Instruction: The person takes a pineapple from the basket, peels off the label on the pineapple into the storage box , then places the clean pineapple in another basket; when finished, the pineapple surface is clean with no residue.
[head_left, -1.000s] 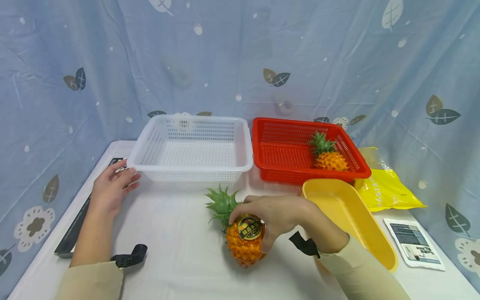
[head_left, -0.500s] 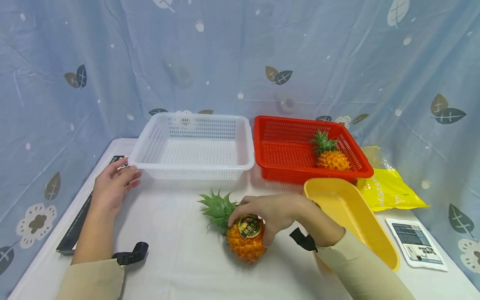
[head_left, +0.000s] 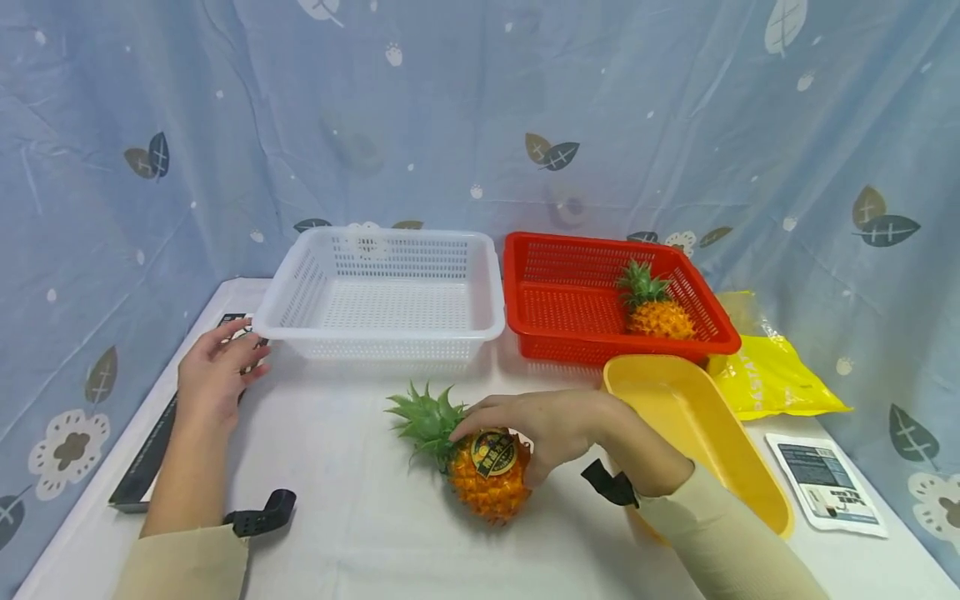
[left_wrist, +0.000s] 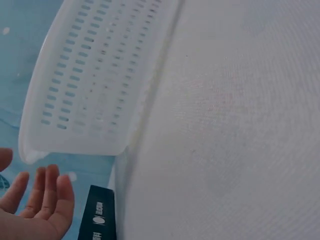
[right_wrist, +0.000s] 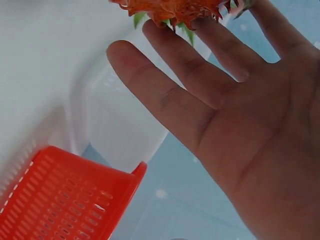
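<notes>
An orange pineapple [head_left: 491, 492] with a green crown and a round black-and-gold label lies tilted on the white table, its crown toward the left. My right hand [head_left: 551, 425] arches over it and grips it, fingers on the crown side and thumb on the right. In the right wrist view the fingertips meet the spiky orange skin [right_wrist: 172, 11]. My left hand [head_left: 213, 371] is at the near left corner of the white basket [head_left: 390, 336], fingers spread and slightly bent, holding nothing. The left wrist view shows that hand [left_wrist: 42, 210] just below the basket's corner.
Beside the white basket stands a red basket [head_left: 562, 304] with a second pineapple [head_left: 660, 319] inside. A yellow tray [head_left: 697, 433], a yellow bag [head_left: 780, 379] and a white pouch [head_left: 828, 487] are at the right. A long black box [head_left: 150, 462] lies along the left edge.
The pineapple has turned slightly in my right hand, its crown swinging left and its label tilting. My left hand has drawn a little left, away from the white basket's corner.
</notes>
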